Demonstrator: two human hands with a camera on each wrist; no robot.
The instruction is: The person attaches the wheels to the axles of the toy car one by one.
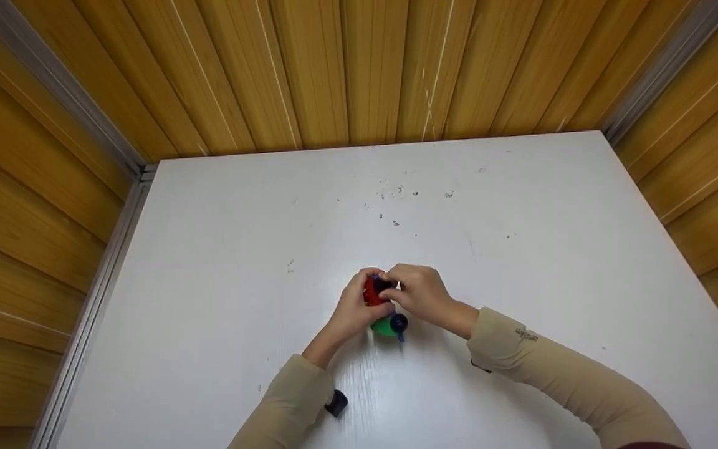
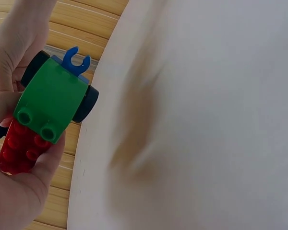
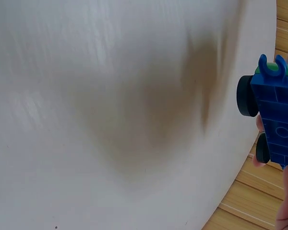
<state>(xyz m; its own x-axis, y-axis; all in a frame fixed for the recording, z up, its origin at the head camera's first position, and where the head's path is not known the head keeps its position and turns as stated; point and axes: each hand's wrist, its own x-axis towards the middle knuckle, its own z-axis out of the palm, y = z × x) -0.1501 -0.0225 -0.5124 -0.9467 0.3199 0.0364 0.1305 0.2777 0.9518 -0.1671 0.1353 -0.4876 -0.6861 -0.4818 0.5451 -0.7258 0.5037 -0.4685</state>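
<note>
Both hands are around a toy building-block car over the table. Its green curved brick sits beside a studded red brick, above a blue wheeled base with an open hook at one end. Black wheels stick out at its sides. My left hand grips the car around the red brick, thumb toward the green one. At the far end, my right hand pinches a black wheel with thumb and fingers, right at the car's side. Its fingers partly hide that wheel.
A small black piece lies on the white table beside the left sleeve. Wood-look panels rise behind the table and at both sides. Dark scuff marks dot the tabletop.
</note>
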